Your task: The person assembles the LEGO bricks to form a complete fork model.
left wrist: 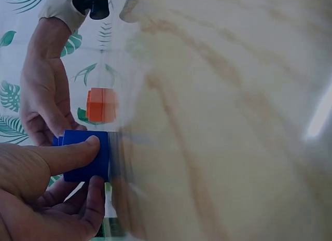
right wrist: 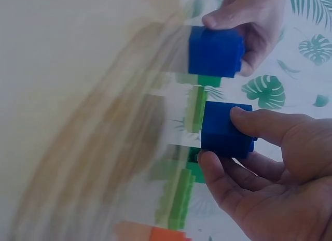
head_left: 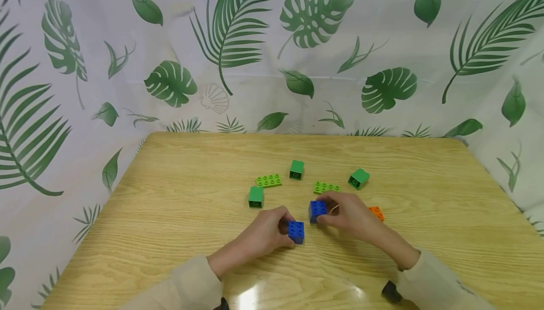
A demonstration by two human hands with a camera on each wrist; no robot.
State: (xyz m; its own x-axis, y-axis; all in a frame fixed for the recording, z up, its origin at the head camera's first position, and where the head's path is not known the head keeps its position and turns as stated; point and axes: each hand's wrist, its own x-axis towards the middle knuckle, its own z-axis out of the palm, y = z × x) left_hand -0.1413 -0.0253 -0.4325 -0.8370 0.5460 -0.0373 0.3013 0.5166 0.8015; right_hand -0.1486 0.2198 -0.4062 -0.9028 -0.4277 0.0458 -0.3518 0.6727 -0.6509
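Left blue block [head_left: 296, 237] and right blue block [head_left: 316, 212]: near, not touching.
Left hand [head_left: 269, 230] pinches the left block, thumb against fingers, from its left side; right hand [head_left: 347, 212] pinches the right block from its right. Both studs-up at the worktop [head_left: 187, 182], neither with a clear long axis. Key offset, as I judge: right block sits rightward and farther from the person, a narrow diagonal gap between. Lime plate [head_left: 325, 188] just beyond the right block.

- orange brick [head_left: 377, 213]: partly hidden by the right hand [head_left: 348, 213], right of its fingers.
- light-green plate [head_left: 326, 187]: near edge covered, just beyond the right fingertips.
- left hand [head_left: 270, 229]: cut off at left wrist view's left edge, behind the fingers.
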